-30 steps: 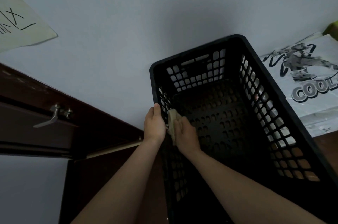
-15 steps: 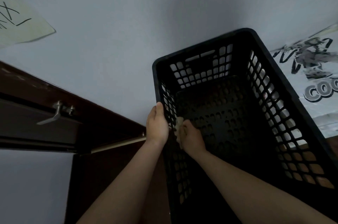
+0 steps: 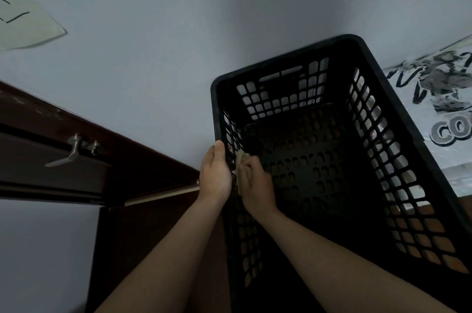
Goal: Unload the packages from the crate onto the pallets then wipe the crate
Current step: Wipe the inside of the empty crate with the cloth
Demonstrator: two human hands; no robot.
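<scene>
A black lattice crate (image 3: pixel 408 118) fills the right half of the view, with nothing inside but my hand. My left hand (image 3: pixel 215 174) grips the crate's left wall from outside, thumb up along the rim. My right hand (image 3: pixel 255 182) is inside the crate and holds a small pale cloth (image 3: pixel 240 158) against the inner face of that same left wall. Only a corner of the cloth shows above my fingers.
A white package printed with a black cartoon and grey letters (image 3: pixel 444 113) lies to the right of the crate. A dark wooden door with a metal lever handle (image 3: pixel 69 153) stands at left. A pale paper sheet (image 3: pixel 23 23) hangs on the wall at upper left.
My right hand slid the cloth slightly down the left wall, then back up, its fingers curling more over it. My left hand kept its grip. The view shifted slightly left.
</scene>
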